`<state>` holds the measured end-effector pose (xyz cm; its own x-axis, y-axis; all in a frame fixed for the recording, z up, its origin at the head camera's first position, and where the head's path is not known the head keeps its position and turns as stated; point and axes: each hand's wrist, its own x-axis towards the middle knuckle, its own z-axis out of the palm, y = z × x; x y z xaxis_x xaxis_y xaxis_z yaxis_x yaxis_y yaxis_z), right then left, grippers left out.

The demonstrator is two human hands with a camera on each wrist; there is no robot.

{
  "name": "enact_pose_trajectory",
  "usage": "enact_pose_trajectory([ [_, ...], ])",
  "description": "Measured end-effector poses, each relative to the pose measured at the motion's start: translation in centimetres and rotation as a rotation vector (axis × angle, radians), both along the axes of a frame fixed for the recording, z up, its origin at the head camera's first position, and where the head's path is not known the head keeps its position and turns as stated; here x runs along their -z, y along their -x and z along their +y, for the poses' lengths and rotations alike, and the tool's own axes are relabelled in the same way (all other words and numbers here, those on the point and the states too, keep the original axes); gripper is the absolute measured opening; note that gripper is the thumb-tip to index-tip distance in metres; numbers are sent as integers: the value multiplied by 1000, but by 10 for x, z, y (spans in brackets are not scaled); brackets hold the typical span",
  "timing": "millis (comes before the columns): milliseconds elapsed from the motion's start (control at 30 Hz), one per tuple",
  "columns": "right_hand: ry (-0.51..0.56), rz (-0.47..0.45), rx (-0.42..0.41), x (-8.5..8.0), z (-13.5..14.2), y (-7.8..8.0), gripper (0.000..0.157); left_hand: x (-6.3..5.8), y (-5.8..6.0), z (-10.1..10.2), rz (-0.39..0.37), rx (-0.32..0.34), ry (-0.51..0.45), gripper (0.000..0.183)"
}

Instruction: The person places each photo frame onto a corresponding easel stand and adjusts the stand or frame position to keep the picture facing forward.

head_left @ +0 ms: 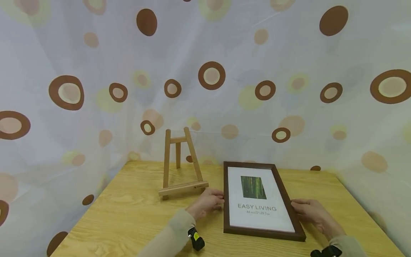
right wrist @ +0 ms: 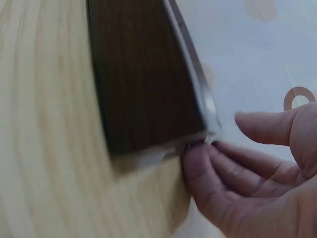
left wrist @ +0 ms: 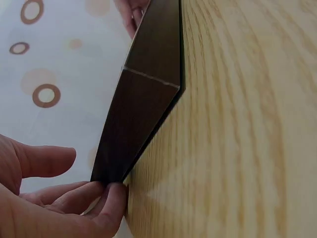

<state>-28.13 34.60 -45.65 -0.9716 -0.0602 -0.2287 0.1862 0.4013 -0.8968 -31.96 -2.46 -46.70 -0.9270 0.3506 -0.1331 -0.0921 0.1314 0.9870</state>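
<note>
Left hand (head_left: 208, 202) and right hand (head_left: 310, 213), fingers relaxed, thumbs clear, touch opposite sides of the frame (head_left: 259, 204), face-up on the table (head_left: 128, 210) beside the easel (head_left: 183, 188): bracketing it, I judge, for balance!

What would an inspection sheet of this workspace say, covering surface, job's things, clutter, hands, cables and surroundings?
Surface: yellowish-brown wood-grain table.
Job's things: dark-brown rectangular picture frame lies face up, showing a white "EASY LIVING" insert; light-brown wooden easel stands upright to its left, holding nothing.
Clutter: nothing seen.
Hands: left hand has fingers touching the frame's left side; right hand has fingers touching its right side; both thumbs stand apart from it.
Cables: nothing seen.
Surroundings: whitish sheet printed with brown, peach and yellow circles, hanging behind and beside the table.
</note>
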Motion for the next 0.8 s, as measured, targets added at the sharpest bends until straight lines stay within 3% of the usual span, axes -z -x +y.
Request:
enact_pose_trajectory([
  [167,-17,-15,-44,-4,4,0,61,-5,-4,3,-5,-24,-18,50],
  [300,55,-60,-114,0,12,-1,65,-6,-9,0,-47,-34,-71,60],
  [467,181,-141,-147,3,22,-3,74,-7,-16,-3,-92,-7,-123,64],
  [800,322,-181,-220,3,21,-7,84,-6,-14,-8,-139,70,-153,67],
])
